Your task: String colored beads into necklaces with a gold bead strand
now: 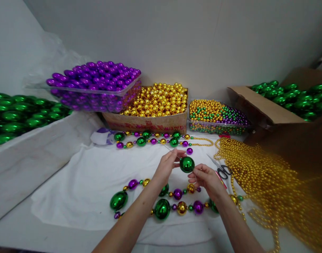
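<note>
My left hand (168, 165) and my right hand (207, 178) meet above a white cloth (84, 182). Between them hangs a large shiny green ball (187, 164). The left fingers pinch a thin needle or wire at the ball's upper left side. The right fingers are closed just right of the ball, apparently on a thread. Below the hands lies a bead strand (163, 205) of green, purple and gold balls. A second finished strand (155, 138) lies further back on the cloth. One loose purple bead (189, 151) sits just behind the ball.
Behind stand a clear tub of purple balls (97, 86), a cardboard box of gold balls (158, 102) and a tray of small mixed beads (216, 114). Green balls fill bins at left (20, 114) and right (292, 95). Gold bead chains (269, 182) pile at right beside scissors (223, 171).
</note>
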